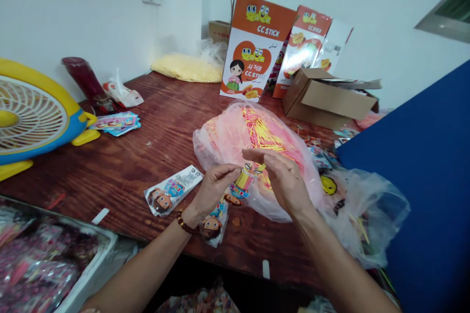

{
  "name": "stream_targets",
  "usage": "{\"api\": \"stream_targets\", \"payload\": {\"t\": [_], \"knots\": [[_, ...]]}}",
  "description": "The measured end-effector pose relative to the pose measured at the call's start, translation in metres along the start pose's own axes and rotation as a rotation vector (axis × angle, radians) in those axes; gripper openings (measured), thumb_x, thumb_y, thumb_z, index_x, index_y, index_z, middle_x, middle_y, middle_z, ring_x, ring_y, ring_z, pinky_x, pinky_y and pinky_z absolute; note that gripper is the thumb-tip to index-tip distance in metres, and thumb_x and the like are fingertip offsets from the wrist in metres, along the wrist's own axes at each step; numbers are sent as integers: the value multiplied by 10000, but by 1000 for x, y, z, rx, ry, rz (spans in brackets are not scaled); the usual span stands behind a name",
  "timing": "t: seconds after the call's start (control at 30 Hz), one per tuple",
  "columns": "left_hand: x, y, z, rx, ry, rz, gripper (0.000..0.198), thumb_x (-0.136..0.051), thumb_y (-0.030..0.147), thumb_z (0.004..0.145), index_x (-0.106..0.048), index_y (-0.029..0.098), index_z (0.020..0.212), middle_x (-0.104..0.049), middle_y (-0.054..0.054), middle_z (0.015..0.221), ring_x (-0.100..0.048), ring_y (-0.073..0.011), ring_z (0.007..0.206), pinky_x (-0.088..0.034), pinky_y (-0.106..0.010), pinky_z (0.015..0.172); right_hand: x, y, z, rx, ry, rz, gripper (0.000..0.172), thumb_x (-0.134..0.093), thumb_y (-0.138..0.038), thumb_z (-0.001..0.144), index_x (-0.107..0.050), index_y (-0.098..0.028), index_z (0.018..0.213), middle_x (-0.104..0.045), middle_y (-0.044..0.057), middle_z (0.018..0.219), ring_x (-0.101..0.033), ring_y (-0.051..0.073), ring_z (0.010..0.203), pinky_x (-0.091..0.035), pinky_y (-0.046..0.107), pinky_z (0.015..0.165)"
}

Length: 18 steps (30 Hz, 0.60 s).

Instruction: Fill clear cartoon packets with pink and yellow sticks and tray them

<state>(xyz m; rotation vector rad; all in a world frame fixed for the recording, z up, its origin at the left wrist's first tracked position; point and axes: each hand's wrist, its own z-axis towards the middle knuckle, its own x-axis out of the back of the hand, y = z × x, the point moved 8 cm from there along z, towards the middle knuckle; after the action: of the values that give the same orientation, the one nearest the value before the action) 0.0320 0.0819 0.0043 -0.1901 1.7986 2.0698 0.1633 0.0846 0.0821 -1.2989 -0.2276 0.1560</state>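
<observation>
- Packet (240,190) with a cartoon print is hanging between the two hands, yellow sticks (247,179) showing in it, its long axis slanting from upper right to lower left.
- Left hand (216,183) is pinching the packet's upper left edge — thumb and fingertips closed.
- Right hand (284,181) is hovering close at upper right, fingers lying together, nearly straight; whether they are gripping stick ends, I cannot tell.
- Plastic bag (223,132) of pink-and-yellow sticks (264,129) is lying just beyond.
</observation>
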Motion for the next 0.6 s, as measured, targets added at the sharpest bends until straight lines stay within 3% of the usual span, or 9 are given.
{"api": "stream_targets", "payload": {"t": [0.3,0.4,0.5,0.6], "knots": [[6,5,0,-23,4,29,209,-713,367,832,-796,180,875,-731,-21,802,-620,-151,763,-491,-246,720,-6,-9,1,-17,-33,-2,216,-625,-377,901,-779,-260,999,-766,45,1064,-678,227,1067,-477,420,1013],[10,6,2,-24,20,-23,220,-712,380,830,-795,180,870,-725,-21,806,-610,-149,760,-486,-250,722,9,-24,0,66,89,175,258,-588,-448,916,-751,-273,1013,-758,42,1028,-681,225,1038,-488,441,995],[19,8,7,-50,84,-8,201,-738,366,807,-780,171,779,-695,-4,752,-573,-122,710,-462,-228,687,31,-31,-3,150,258,304,228,-594,-481,910,-706,-288,956,-674,-11,773,-672,173,824,-533,389,871],[25,6,11,-38,134,-66,206,-736,373,808,-767,174,762,-668,11,721,-540,-104,675,-451,-223,675,36,-10,-6,44,281,285,226,-642,-463,886,-669,-241,855,-435,-60,593,-491,97,548,-480,262,607]]}}
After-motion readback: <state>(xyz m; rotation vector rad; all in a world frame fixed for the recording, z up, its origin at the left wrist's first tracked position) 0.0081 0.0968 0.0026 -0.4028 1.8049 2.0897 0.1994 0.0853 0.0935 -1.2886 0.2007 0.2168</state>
